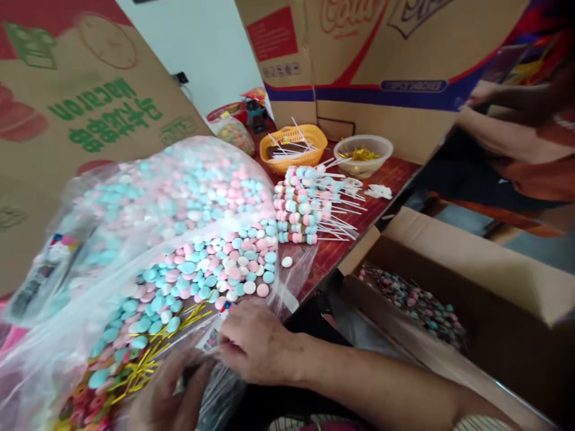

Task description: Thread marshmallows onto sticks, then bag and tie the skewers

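My left hand (173,389) is at the bottom of the view, thumb and fingers pinched together on a clear plastic bag (220,389). Close beside it, my right hand (256,341) has its fingers curled on the same thin plastic. A small printed patch (210,339) shows between the hands, and a red-and-blue bit shows above the right fingers. What else the fingers cover is hidden. Just beyond lie gold twist ties (146,371), pink, blue and white candies (193,269) in a large open plastic bag (58,341), and red and green gummy rings (85,401).
Candy skewers on white sticks (299,209) are stacked on the red table (323,257). Behind stand a yellow basket (314,143) and a bowl of gold ties (363,154). An open carton (485,257) with packed candies is at right. Large boxes (359,108) rise behind; another person's arm (498,131) is at right.
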{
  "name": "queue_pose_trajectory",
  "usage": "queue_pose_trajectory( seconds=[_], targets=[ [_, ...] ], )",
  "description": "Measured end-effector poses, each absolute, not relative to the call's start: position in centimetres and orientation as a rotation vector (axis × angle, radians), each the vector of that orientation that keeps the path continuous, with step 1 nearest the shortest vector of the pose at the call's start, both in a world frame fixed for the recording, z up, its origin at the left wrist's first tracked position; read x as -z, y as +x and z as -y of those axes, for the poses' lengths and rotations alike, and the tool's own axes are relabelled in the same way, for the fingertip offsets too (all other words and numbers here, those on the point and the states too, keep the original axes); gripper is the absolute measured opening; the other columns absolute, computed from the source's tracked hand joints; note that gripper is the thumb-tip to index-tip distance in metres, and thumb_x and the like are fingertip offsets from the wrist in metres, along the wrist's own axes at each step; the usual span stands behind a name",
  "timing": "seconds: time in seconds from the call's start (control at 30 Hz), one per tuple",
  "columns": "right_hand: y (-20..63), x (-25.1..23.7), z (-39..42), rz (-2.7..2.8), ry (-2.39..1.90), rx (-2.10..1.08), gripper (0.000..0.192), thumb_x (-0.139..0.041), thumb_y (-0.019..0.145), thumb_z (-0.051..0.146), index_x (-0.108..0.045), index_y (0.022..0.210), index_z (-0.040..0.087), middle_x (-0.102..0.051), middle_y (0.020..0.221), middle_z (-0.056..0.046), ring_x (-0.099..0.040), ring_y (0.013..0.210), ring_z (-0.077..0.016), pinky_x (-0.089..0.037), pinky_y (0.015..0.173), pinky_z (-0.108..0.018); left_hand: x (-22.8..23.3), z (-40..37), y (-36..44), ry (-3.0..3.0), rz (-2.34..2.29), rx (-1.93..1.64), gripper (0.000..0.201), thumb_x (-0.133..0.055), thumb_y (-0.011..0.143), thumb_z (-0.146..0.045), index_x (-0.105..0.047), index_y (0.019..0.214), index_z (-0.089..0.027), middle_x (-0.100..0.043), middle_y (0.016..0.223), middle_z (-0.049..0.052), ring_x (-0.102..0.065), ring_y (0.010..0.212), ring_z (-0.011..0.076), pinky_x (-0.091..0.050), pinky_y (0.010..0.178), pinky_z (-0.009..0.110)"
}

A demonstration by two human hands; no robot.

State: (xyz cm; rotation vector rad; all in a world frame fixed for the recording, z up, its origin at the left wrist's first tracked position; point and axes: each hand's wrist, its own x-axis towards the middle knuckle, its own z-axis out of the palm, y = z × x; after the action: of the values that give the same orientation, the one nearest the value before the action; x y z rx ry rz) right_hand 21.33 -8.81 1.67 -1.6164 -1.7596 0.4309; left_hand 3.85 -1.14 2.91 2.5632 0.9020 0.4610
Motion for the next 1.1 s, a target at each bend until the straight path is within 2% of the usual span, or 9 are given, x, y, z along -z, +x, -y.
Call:
queue_pose_trajectory(
  seconds=[0.13,0.3,0.5,0.57,0.67,0.73,0.8,0.93,1.1],
  targets=[
    [22.5,-1.8,9.3,1.932,-1.357,-0.39,0.007,-0.053,0.079,0.023,-0.056,0.075,0.018,-0.059,0.079,-0.003,-0.053,0.08,-0.0158,-0.039,0.075,-0.029,-3.9,1.4,6.0,2.432,-0.71,-0.294,0.016,-0.06,0.075,-0.038,-0.065,0.067,-0.025,-0.066,0.064,-0.001,-0.062,0.062,0.0174,-0.05,0.058,0.023],
    [22.3,-0.3,9.3,1.657,-1.419,-0.393,0.02,-0.05,0.082,0.025,-0.049,0.064,0.018,-0.053,0.064,0.001,-0.048,0.065,-0.0115,-0.036,0.064,-0.024,-3.2,1.3,6.1,2.255,-0.837,-0.345,0.021,-0.064,0.073,-0.039,-0.067,0.09,-0.025,-0.067,0.073,0.0,-0.061,0.065,0.0172,-0.05,0.06,0.024],
    [23.1,0.8,9.2,1.315,-1.46,-0.615,0.043,-0.046,0.084,0.038,-0.03,0.049,0.019,-0.03,0.049,0.006,-0.03,0.049,-0.0079,-0.025,0.05,-0.023,-1.7,2.0,7.0,2.18,-0.782,-0.408,0.016,-0.059,0.079,-0.033,-0.064,0.071,-0.02,-0.063,0.066,0.0,-0.056,0.062,0.0147,-0.045,0.059,0.022],
    [24.0,0.3,9.4,1.214,-1.442,-0.794,0.042,-0.05,0.082,0.041,-0.037,0.05,0.018,-0.033,0.052,0.006,-0.033,0.051,-0.0076,-0.026,0.049,-0.021,-1.7,2.1,7.4,2.176,-0.787,-0.407,0.021,-0.057,0.08,-0.034,-0.062,0.067,-0.019,-0.059,0.062,0.0,-0.054,0.06,0.0138,-0.042,0.057,0.021],
    [25.4,-0.4,9.7,1.224,-1.334,-0.968,0.019,-0.058,0.077,0.033,-0.056,0.069,0.016,-0.05,0.069,0.002,-0.046,0.065,-0.0101,-0.035,0.06,-0.022,-1.7,2.3,7.7,2.141,-0.806,-0.333,0.031,-0.051,0.084,-0.037,-0.056,0.062,-0.017,-0.052,0.057,-0.001,-0.048,0.056,0.0122,-0.037,0.053,0.021],
    [25.9,-0.5,10.0,1.238,-1.32,-1.033,0.015,-0.056,0.078,0.031,-0.058,0.075,0.016,-0.052,0.07,0.002,-0.046,0.066,-0.0107,-0.036,0.062,-0.022,-1.7,2.4,7.9,2.093,-0.81,-0.276,0.035,-0.044,0.087,-0.038,-0.054,0.062,-0.016,-0.049,0.057,-0.001,-0.045,0.057,0.0116,-0.035,0.054,0.021],
    [25.9,-0.2,10.1,1.216,-1.374,-1.025,0.021,-0.051,0.081,0.033,-0.053,0.069,0.017,-0.046,0.064,0.004,-0.041,0.061,-0.01,-0.033,0.057,-0.022,-1.5,2.5,8.0,2.02,-0.803,-0.253,0.034,-0.041,0.089,-0.038,-0.054,0.066,-0.016,-0.05,0.06,-0.001,-0.044,0.059,0.0115,-0.035,0.055,0.022],
    [24.2,1.0,10.1,1.199,-1.488,-0.854,0.036,-0.045,0.086,0.041,-0.038,0.058,0.019,-0.036,0.057,0.005,-0.034,0.055,-0.0092,-0.028,0.051,-0.022,-1.0,2.8,8.1,1.909,-0.825,-0.317,0.022,-0.056,0.081,-0.038,-0.056,0.081,-0.016,-0.054,0.068,-0.001,-0.046,0.062,0.0114,-0.038,0.058,0.021],
    [24.4,1.2,9.4,1.106,-1.573,-0.793,0.048,-0.038,0.088,0.049,-0.03,0.05,0.02,-0.029,0.049,0.005,-0.03,0.048,-0.0082,-0.026,0.045,-0.022,-0.2,3.1,7.6,2.256,-0.793,-0.381,0.024,-0.047,0.086,-0.029,-0.052,0.066,-0.017,-0.051,0.058,-0.003,-0.045,0.055,0.0102,-0.033,0.053,0.021]
  ],
)
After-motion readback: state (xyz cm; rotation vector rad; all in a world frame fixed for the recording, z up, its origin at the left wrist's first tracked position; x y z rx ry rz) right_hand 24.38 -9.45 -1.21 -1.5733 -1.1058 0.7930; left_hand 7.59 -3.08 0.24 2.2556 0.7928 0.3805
